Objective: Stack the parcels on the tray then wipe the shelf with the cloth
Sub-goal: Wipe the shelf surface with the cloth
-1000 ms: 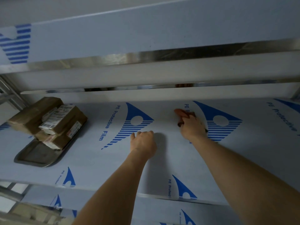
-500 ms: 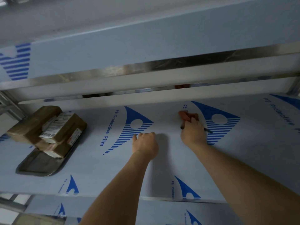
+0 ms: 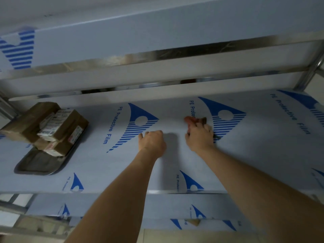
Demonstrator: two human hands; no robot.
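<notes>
Several brown cardboard parcels (image 3: 52, 127) with white labels are piled on a dark metal tray (image 3: 36, 165) at the left of the shelf (image 3: 105, 165). The shelf is covered in white film with blue print. My right hand (image 3: 199, 137) presses down on a reddish-brown cloth (image 3: 194, 120) near the shelf's middle; most of the cloth is hidden under the hand. Just left of it, my left hand (image 3: 152, 142) rests on the shelf as a loose fist, holding nothing.
An upper shelf (image 3: 157, 37) with a metal front rim overhangs closely. A metal post (image 3: 310, 71) stands at the back right. A lower shelf (image 3: 122, 207) shows below the front edge.
My right hand and the cloth have slid slightly toward me and to the left. The left hand has stayed in place; the view has shifted a little.
</notes>
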